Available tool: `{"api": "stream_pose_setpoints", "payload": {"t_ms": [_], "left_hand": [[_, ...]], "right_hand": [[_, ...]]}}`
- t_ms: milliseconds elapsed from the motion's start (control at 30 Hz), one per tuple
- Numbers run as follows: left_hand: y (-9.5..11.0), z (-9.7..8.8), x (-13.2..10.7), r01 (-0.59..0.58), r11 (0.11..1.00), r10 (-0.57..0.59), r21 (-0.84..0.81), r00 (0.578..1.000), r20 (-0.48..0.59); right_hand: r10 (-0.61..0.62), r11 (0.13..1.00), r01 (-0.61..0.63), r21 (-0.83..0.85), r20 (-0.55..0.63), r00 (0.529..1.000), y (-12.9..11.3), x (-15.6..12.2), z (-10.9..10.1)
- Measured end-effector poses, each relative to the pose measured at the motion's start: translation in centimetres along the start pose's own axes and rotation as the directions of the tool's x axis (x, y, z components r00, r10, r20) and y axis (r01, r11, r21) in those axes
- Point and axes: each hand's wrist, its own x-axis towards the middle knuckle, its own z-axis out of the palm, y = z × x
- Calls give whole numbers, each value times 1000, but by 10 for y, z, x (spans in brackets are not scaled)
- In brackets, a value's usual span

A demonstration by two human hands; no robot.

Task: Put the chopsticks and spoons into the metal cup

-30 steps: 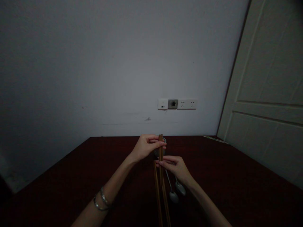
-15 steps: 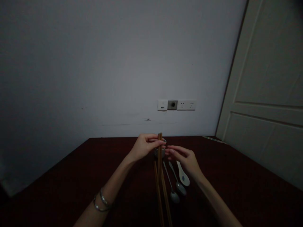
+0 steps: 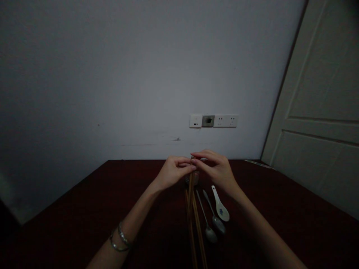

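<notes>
A pair of wooden chopsticks (image 3: 191, 194) stands nearly upright above the table, pinched near its top by my left hand (image 3: 172, 173). My right hand (image 3: 218, 170) closes thumb and fingers around the upper ends of the same chopsticks. Below them, more chopsticks (image 3: 199, 232) lie on the table. To their right are a long-handled metal spoon (image 3: 211, 234), a second metal spoon (image 3: 218, 225) and a white soup spoon (image 3: 222, 213) with a blue mark. Directly behind the held chopsticks is a small container (image 3: 196, 178), mostly hidden by my hands.
The dark red table (image 3: 134, 179) meets a pale wall (image 3: 140, 74) at its far edge. Sockets and switches (image 3: 225, 121) sit on that wall. A panelled door (image 3: 322, 93) is at the right, and a thin strip (image 3: 259, 164) lies at the table's back right.
My right hand has moved up and left from beside the container onto the chopsticks' upper ends. My left hand keeps its hold. The view has shifted slightly.
</notes>
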Motion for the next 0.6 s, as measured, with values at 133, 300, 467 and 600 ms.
{"api": "stream_pose_setpoints", "payload": {"t_ms": [133,300,467,600], "left_hand": [[-3,1,1,17,1000,-17,-24,1000,18],[-7,1,2,42,998,-40,-53,999,32],[-7,2,3,65,996,-64,-58,998,6],[-10,2,4,54,997,-53,-51,999,11]], "right_hand": [[-23,1000,23,-8,7,1000,4,0,-1],[-37,999,37,-17,23,999,6,1,-3],[-50,999,51,-12,44,998,9,0,-4],[-61,998,61,4,44,997,9,0,-4]]}}
